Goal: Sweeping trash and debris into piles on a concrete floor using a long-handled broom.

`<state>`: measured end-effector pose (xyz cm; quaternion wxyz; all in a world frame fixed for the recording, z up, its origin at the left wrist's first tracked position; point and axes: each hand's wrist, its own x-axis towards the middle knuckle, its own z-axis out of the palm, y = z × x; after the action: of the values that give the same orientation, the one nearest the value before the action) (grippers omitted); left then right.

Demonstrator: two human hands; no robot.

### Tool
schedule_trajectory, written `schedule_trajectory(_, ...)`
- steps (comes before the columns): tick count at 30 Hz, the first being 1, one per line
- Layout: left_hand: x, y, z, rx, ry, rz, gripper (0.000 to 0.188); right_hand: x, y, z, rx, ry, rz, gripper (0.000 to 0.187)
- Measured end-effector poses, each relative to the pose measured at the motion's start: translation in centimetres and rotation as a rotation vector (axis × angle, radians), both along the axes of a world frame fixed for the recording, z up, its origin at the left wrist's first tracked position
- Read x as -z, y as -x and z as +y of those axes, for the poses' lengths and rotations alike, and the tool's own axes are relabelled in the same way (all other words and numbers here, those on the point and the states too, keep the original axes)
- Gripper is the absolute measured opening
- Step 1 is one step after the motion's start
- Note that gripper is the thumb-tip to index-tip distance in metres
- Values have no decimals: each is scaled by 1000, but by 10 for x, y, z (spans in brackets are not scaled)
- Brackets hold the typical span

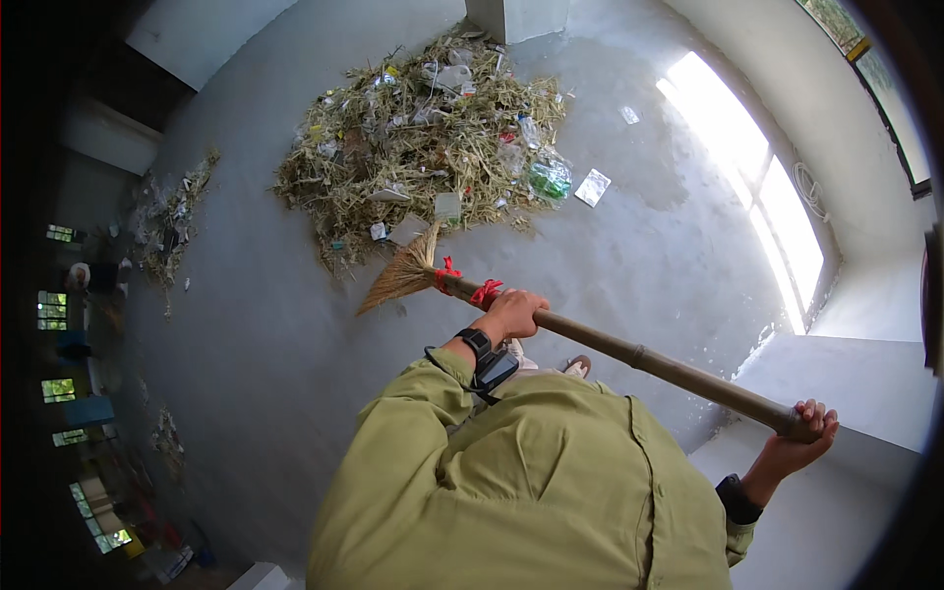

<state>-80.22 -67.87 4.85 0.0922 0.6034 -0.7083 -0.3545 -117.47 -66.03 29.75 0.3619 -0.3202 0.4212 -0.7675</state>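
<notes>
A straw broom (669,370) with a thick bamboo handle lies slantwise across the front of my body. My left hand (513,313) is wrapped round the lower handle, close to red ties above the bristles. Farther right, my right hand (804,436) grips the handle's upper end. The broom's fanned bristles (401,272) are at the near edge of a large heap of dry straw and litter (423,138). Plastic bags, wrappers and a green-tinted clear plastic piece (551,179) show in the heap.
A silvery flat packet (592,187) and a smaller scrap (629,115) lie right of the heap. Another strip of litter (175,221) runs along the left. A pillar (521,20) stands behind the heap; a coiled white cable (808,190) is by the right wall.
</notes>
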Motion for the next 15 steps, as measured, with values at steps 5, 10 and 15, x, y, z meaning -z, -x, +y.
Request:
schedule_trajectory(5,-9,17,15,-21,16,42,23,6,37,-8,-44,55,-85,21)
schedule_trajectory(10,-14,50,31,-19,-31,50,27,3,76,-11,-139,194,-78,22)
schedule_trajectory(15,-22,79,27,-34,37,49,24,3,115,-12,-121,196,-147,23)
